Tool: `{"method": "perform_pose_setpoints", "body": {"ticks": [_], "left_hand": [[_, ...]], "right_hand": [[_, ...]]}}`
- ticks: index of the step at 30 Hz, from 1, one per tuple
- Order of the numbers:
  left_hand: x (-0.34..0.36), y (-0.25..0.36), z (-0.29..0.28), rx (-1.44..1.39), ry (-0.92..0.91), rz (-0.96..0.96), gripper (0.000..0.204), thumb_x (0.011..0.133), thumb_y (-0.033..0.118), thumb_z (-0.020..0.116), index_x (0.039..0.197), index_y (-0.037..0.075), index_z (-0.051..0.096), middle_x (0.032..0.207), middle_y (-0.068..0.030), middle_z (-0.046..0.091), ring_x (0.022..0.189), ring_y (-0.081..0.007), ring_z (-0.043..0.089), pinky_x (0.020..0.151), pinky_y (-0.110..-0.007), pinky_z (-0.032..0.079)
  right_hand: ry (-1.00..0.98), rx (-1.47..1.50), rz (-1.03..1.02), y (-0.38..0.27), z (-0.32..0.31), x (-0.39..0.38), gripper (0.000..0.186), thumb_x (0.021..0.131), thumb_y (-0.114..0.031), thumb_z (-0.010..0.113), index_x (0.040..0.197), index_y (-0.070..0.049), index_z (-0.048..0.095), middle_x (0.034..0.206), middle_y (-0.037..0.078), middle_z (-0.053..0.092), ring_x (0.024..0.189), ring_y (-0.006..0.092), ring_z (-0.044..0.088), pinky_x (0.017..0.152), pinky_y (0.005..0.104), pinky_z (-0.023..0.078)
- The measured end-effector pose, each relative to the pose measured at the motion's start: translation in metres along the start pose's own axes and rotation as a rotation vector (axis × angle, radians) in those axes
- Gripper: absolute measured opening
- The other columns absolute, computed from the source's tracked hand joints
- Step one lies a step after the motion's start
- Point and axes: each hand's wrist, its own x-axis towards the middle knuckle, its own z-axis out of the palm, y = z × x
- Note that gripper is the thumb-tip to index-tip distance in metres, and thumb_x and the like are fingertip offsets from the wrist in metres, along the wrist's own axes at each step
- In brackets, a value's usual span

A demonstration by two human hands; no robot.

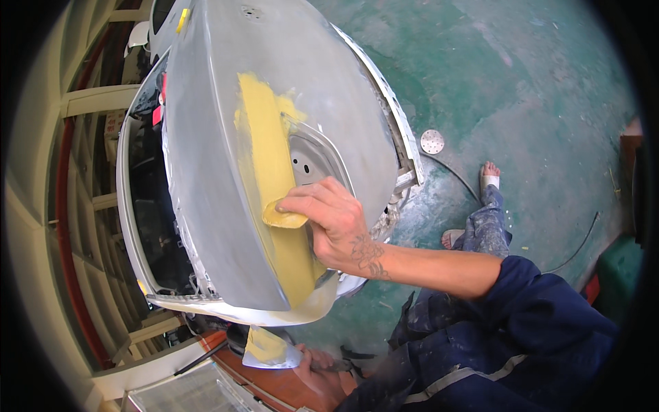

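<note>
A grey-primed car panel [199, 130] with a handle-like recess fills the upper middle. A long streak of yellow body filler [264, 147] runs down it, beside the recess. My right hand [329, 216], tattooed at the wrist, pinches a yellow spreader [285, 217] between thumb and fingers. The spreader's edge lies against the filler. Low in the view, under the panel's near edge, my left hand [318, 367] is closed around the handle of a wide putty knife [255, 356]. A lump of yellow filler sits on its pale blade.
The car's glass opening [154, 206] borders the panel on the left, with a beam-and-red-pipe structure beyond. On the green floor [467, 82] lie a round perforated sanding disc [432, 141] and a dark hose [456, 177]. My sandalled foot [489, 175] stands near them. A mesh-like panel [185, 391] is at bottom left.
</note>
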Motion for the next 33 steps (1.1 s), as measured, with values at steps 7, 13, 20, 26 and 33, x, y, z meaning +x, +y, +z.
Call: {"method": "perform_pose_setpoints", "body": {"ticks": [7,13,20,26,33], "left_hand": [[0.005,-0.006,-0.015,0.01,0.018,0.028,0.03,0.088,0.011,0.059,0.116,0.002,0.052,0.067,-0.0053,0.046,0.051,-0.0155,0.041,0.046,-0.032,0.037],[0.003,-0.003,-0.021,0.021,0.026,0.041,0.032,0.088,0.013,0.059,0.117,0.003,0.052,0.069,-0.0053,0.047,0.053,-0.0152,0.042,0.047,-0.031,0.037],[0.003,0.005,-0.029,-0.014,-0.039,0.082,0.03,0.089,0.012,0.059,0.117,0.004,0.051,0.068,-0.0047,0.047,0.053,-0.0146,0.042,0.047,-0.03,0.037],[-0.071,0.05,0.047,0.171,0.234,-0.057,0.023,0.1,0.018,0.058,0.08,0.01,0.049,0.062,0.0022,0.037,0.055,-0.0129,0.035,0.054,-0.028,0.033],[-0.077,0.053,0.045,0.146,0.239,-0.096,0.032,0.101,0.019,0.057,0.073,0.012,0.044,0.062,0.0022,0.036,0.056,-0.0127,0.036,0.055,-0.029,0.032]], "right_hand": [[-0.027,-0.007,0.037,-0.035,0.005,-0.071,0.044,0.07,0.014,0.056,0.106,-0.004,0.073,0.103,0.009,0.072,0.087,0.0315,0.064,0.079,0.039,0.054],[-0.128,-0.036,0.024,-0.057,0.001,-0.115,0.049,0.066,0.008,0.057,0.109,-0.006,0.074,0.109,0.008,0.073,0.09,0.0319,0.064,0.082,0.0404,0.054],[-0.15,0.076,0.066,-0.049,-0.015,-0.125,0.045,0.07,0.007,0.06,0.111,-0.007,0.071,0.108,0.007,0.071,0.096,0.0312,0.063,0.082,0.0408,0.052],[0.135,0.146,0.136,0.045,-0.006,0.038,0.033,0.087,0.005,0.053,0.112,-0.006,0.071,0.11,0.014,0.071,0.103,0.035,0.064,0.09,0.0404,0.05],[0.047,0.15,0.182,0.106,0.015,0.168,0.032,0.093,0.001,0.053,0.117,-0.008,0.072,0.108,0.012,0.072,0.102,0.0273,0.067,0.092,0.0356,0.051]]}}
